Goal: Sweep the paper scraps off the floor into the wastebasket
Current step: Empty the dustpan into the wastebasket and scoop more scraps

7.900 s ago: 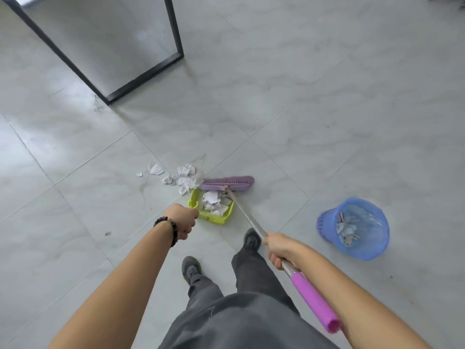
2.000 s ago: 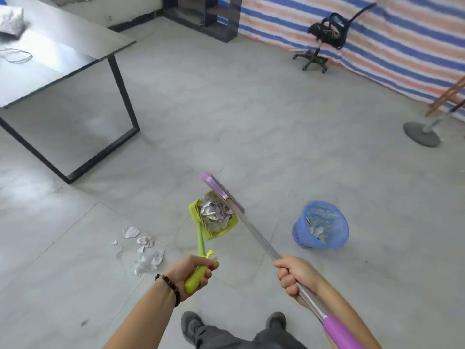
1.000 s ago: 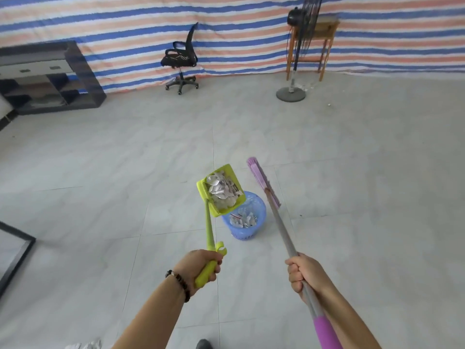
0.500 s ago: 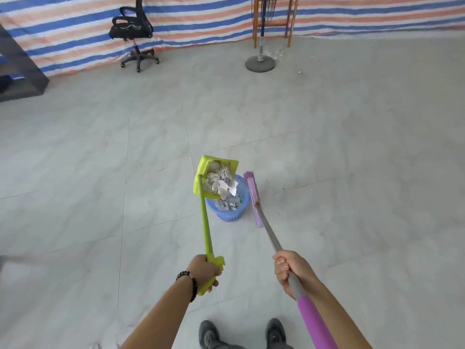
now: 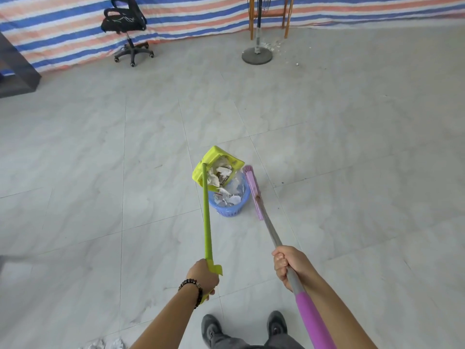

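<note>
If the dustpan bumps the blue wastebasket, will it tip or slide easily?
Probably it slides: the wastebasket looks like thin plastic mesh, holding only paper scraps, on a smooth glossy floor. It may tip too, since it seems to narrow toward the base.

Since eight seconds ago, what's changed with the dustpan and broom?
The dustpan was lifted off the floor, carried to the wastebasket and tipped over it, paper scraps sliding in. The broom came along. The left hand and right hand kept their grips.
</note>
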The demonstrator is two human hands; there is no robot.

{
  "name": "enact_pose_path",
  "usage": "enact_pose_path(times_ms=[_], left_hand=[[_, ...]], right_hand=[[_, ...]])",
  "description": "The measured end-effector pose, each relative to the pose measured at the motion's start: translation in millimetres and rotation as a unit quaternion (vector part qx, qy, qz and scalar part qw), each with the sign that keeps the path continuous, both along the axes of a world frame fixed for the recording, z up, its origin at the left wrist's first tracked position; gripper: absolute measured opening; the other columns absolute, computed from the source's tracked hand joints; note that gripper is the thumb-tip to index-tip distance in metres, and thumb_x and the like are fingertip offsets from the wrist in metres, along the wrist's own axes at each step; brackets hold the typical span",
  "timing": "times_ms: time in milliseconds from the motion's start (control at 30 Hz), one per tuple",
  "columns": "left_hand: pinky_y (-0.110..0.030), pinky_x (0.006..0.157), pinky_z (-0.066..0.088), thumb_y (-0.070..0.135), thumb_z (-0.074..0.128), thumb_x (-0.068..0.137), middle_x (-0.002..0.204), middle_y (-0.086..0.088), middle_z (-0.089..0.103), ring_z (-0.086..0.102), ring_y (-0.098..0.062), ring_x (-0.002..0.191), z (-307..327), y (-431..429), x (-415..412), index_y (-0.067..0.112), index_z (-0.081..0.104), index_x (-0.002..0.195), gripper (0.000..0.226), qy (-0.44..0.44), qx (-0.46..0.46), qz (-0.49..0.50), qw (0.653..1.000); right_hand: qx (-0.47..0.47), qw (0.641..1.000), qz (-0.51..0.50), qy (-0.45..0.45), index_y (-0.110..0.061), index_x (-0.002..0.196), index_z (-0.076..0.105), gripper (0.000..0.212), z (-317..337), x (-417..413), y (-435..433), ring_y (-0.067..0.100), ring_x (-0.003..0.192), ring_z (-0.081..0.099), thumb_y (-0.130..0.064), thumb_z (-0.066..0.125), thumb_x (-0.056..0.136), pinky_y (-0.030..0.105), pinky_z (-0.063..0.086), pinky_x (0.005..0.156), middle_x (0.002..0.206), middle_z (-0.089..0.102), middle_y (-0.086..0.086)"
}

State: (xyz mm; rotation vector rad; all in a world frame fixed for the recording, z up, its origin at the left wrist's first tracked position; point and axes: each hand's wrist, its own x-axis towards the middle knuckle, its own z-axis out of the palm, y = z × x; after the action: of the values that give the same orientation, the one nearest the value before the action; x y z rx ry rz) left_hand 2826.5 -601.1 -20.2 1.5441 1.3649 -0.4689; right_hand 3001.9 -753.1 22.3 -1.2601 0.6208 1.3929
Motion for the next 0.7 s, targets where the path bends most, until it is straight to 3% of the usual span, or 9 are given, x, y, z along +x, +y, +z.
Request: enact_pose_path(times_ms=[333, 500, 700], left_hand=[[-0.029, 0.054, 0.053, 0.008, 0.047, 0.087, 0.093, -0.007, 0.064, 0.065, -0.02, 0.064, -3.5, -1.0, -6.5, 0.013, 0.052, 0.107, 0.022, 0.007, 0.032, -0.013, 0.999], [-0.026, 0.045, 0.048, 0.015, 0.044, 0.09, 0.101, -0.007, 0.062, 0.064, -0.021, 0.066, -3.2, -0.2, -14.1, 0.012, 0.048, 0.115, 0.026, 0.06, 0.06, -0.062, 0.994], [-0.026, 0.049, 0.049, 0.003, 0.052, 0.083, 0.094, -0.011, 0.064, 0.065, -0.02, 0.061, -5.3, 7.6, -4.8, 0.01, 0.053, 0.108, 0.026, 0.021, -0.007, 0.012, 1.0]], right_hand=[[-0.013, 1.0, 0.012, -0.008, -0.018, 0.058, 0.04, 0.037, -2.1, 0.7, -2.0, 0.003, 0.03, 0.036, -0.003, 0.047, 0.091, 0.015, 0.033, 0.03, 0.046, 0.037, -0.007], [-0.035, 0.997, 0.05, -0.046, -0.016, 0.061, 0.042, 0.032, -5.7, -1.6, -2.4, 0.004, 0.032, 0.037, -0.003, 0.047, 0.089, 0.016, 0.033, 0.033, 0.049, 0.038, -0.006], [-0.055, 0.987, 0.103, -0.108, -0.013, 0.066, 0.045, 0.025, -5.3, -1.5, -16.3, 0.007, 0.035, 0.037, 0.0, 0.048, 0.087, 0.016, 0.032, 0.036, 0.05, 0.041, -0.003]])
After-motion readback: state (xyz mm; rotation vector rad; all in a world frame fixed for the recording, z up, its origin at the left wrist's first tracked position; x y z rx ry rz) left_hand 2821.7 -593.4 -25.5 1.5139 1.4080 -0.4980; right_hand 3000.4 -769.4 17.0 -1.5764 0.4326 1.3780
